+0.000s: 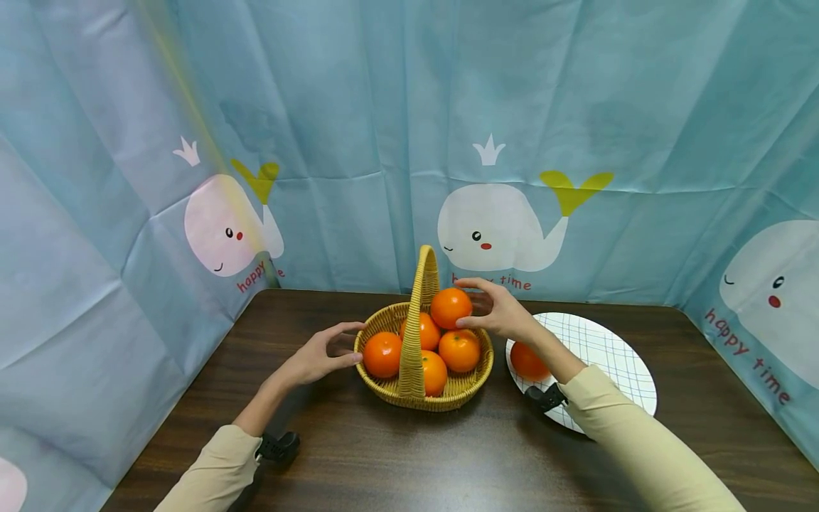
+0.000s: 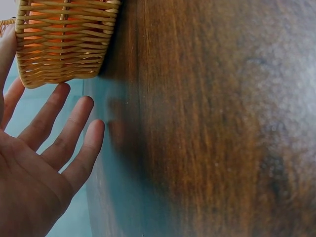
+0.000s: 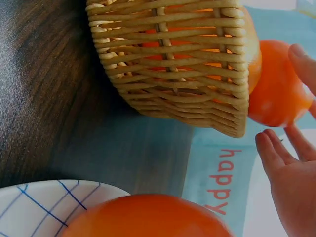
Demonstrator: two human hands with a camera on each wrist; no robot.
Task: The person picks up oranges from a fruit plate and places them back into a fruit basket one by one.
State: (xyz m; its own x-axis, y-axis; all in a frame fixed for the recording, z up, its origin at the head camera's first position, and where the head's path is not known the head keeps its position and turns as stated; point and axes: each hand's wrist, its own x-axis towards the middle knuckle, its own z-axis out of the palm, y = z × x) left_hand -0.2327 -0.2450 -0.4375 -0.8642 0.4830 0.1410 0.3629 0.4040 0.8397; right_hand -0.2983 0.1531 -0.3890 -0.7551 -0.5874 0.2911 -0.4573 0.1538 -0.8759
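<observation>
On the table stands a yellow wicker basket with a tall handle and several oranges in it. At its far right, the thumb and fingers of my right hand grip the topmost orange, which sits above the rim over the other fruit. In the right wrist view this orange juts past the basket's rim, between thumb and fingers. My left hand is at the basket's left side, its fingers spread and fairly straight. The left wrist view shows the fingertips right at the woven wall.
A white plate with blue lines lies on the right, partly beneath my right forearm. One orange sits on its left part. Behind the dark wooden table hangs a blue curtain with whale prints.
</observation>
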